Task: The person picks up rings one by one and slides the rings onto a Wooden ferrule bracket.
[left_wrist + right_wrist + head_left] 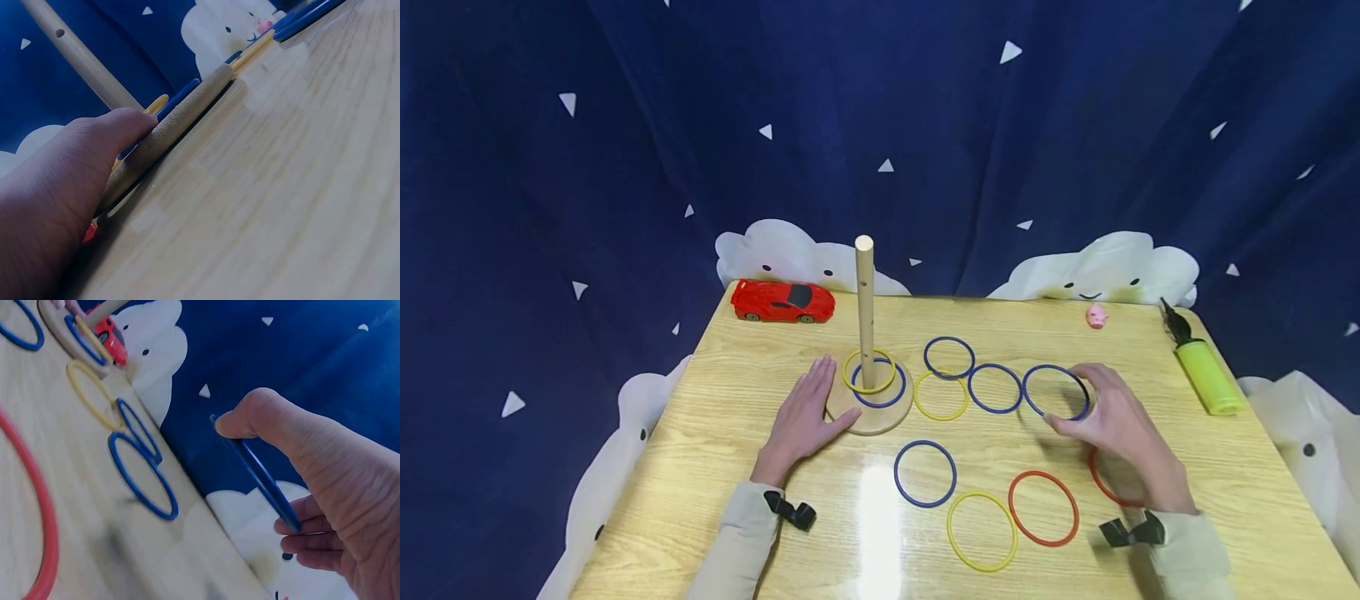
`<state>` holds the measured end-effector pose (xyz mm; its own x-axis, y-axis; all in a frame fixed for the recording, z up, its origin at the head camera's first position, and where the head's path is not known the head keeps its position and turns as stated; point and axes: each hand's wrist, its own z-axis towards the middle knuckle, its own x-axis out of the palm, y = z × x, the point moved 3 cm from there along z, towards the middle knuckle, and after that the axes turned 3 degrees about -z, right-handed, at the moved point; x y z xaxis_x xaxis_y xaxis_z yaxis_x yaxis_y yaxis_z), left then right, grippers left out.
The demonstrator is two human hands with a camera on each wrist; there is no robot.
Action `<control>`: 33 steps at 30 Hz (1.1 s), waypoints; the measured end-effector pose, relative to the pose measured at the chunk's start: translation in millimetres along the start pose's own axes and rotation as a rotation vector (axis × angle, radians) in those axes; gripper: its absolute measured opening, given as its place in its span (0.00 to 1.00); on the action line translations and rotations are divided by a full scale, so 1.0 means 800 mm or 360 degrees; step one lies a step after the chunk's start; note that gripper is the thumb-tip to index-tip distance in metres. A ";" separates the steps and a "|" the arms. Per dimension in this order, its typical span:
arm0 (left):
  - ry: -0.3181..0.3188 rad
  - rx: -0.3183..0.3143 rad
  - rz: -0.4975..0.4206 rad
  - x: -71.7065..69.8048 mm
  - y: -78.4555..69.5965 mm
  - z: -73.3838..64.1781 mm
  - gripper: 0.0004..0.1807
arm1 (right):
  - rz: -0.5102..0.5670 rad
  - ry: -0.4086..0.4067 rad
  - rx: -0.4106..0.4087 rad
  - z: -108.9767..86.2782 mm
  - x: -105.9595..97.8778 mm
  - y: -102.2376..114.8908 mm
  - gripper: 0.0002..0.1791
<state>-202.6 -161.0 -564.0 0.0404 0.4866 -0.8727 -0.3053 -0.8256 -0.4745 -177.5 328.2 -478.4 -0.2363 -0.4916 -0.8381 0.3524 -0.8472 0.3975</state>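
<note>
The right hand pinched a blue ring, thumb well apart from fingers, nearer the tabletop's right edge. The left hand, fingers straight, touched the stand, nearer the left edge; around its peg were a yellow ring and another blue ring.

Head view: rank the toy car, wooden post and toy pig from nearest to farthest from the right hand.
1. Toy pig, just beyond the right hand.
2. Wooden post, standing left of that hand.
3. Toy car, farther left, toward the table's back corner.
</note>
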 end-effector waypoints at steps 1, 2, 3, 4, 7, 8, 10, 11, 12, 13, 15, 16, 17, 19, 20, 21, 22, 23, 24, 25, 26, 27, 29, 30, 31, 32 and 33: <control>-0.0001 0.0000 -0.0003 0.000 0.000 0.000 0.58 | -0.0002 0.0007 -0.0013 0.003 -0.001 0.003 0.46; -0.0002 0.0000 -0.0006 -0.001 -0.001 -0.001 0.58 | -0.0002 0.0018 -0.0020 0.005 -0.002 0.006 0.45; -0.0002 -0.0001 -0.0009 -0.001 -0.001 -0.001 0.58 | -0.0005 0.0029 -0.0027 0.008 -0.004 0.010 0.45; 0.0001 -0.0003 -0.0013 -0.001 -0.002 -0.001 0.58 | -0.0003 0.0041 -0.0033 0.011 -0.006 0.013 0.45; 0.0008 -0.0008 -0.0016 -0.001 -0.002 0.000 0.59 | -0.0002 0.0059 -0.0072 0.020 -0.013 0.025 0.46; 0.0010 -0.0008 -0.0014 -0.001 -0.002 -0.001 0.59 | 0.0000 0.0066 -0.0085 0.023 -0.016 0.030 0.46; 0.0012 -0.0008 -0.0013 -0.001 -0.001 -0.001 0.59 | -0.0004 0.0085 -0.0118 0.030 -0.021 0.038 0.45; 0.0012 -0.0007 -0.0009 0.000 -0.001 -0.001 0.59 | -0.0007 0.0099 -0.0141 0.033 -0.024 0.043 0.45; 0.0010 -0.0005 -0.0007 0.000 -0.001 -0.001 0.58 | -0.0012 0.0114 -0.0161 0.037 -0.026 0.048 0.45; 0.0009 -0.0006 -0.0007 0.000 -0.001 -0.001 0.58 | -0.0018 0.0133 -0.0180 0.041 -0.029 0.053 0.44; -0.0003 -0.0001 -0.0008 0.000 -0.001 0.000 0.58 | -0.0029 0.0169 -0.0216 0.048 -0.032 0.063 0.43; -0.0010 0.0002 -0.0010 0.000 -0.001 0.000 0.58 | -0.0025 0.0181 -0.0237 0.052 -0.034 0.068 0.43; -0.0020 0.0009 -0.0013 0.000 -0.002 0.000 0.58 | -0.0021 0.0193 -0.0255 0.056 -0.036 0.073 0.43; -0.0035 0.0018 -0.0026 0.000 -0.003 0.000 0.58 | -0.0001 0.0205 -0.0281 0.063 -0.039 0.083 0.43; -0.0044 0.0024 -0.0029 0.000 -0.003 0.000 0.58 | 0.0015 0.0207 -0.0295 0.067 -0.041 0.088 0.43; -0.0048 0.0027 -0.0032 0.000 -0.004 -0.001 0.57 | 0.0029 0.0206 -0.0312 0.071 -0.043 0.093 0.44; -0.0048 0.0030 -0.0033 -0.001 -0.004 -0.001 0.57 | 0.0041 0.0205 -0.0334 0.076 -0.045 0.098 0.44; -0.0048 0.0033 -0.0033 -0.001 -0.005 -0.001 0.57 | 0.0047 0.0202 -0.0352 0.081 -0.047 0.102 0.44; -0.0041 0.0028 -0.0030 -0.001 -0.005 -0.001 0.58 | 0.0056 0.0200 -0.0376 0.086 -0.049 0.107 0.44; -0.0032 0.0020 -0.0025 -0.001 -0.005 -0.001 0.58 | 0.0059 0.0199 -0.0405 0.091 -0.050 0.112 0.44; -0.0023 0.0015 -0.0020 -0.001 -0.005 -0.001 0.58 | 0.0069 0.0199 -0.0428 0.096 -0.052 0.117 0.44; -0.0013 0.0007 -0.0018 -0.001 -0.005 -0.001 0.58 | 0.0073 0.0196 -0.0451 0.101 -0.054 0.121 0.44; -0.0003 -0.0001 -0.0012 -0.001 -0.004 -0.001 0.58 | 0.0089 0.0194 -0.0497 0.112 -0.057 0.131 0.45; -0.0001 -0.0003 -0.0011 -0.002 -0.004 -0.001 0.58 | 0.0101 0.0193 -0.0517 0.117 -0.059 0.135 0.45; -0.0006 0.0000 -0.0011 -0.002 -0.003 -0.001 0.58 | 0.0107 0.0190 -0.0536 0.123 -0.061 0.140 0.45; -0.0011 0.0004 -0.0014 -0.002 -0.003 -0.001 0.58 | 0.0110 0.0184 -0.0552 0.129 -0.063 0.145 0.45; -0.0018 0.0009 -0.0015 -0.002 -0.003 -0.001 0.58 | 0.0109 0.0181 -0.0570 0.135 -0.065 0.150 0.45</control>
<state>-201.6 -160.2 -561.6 0.0328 0.4978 -0.8667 -0.3104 -0.8192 -0.4822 -220.8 230.5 -346.8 -0.1066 -0.5021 -0.8582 0.6626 -0.6794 0.3152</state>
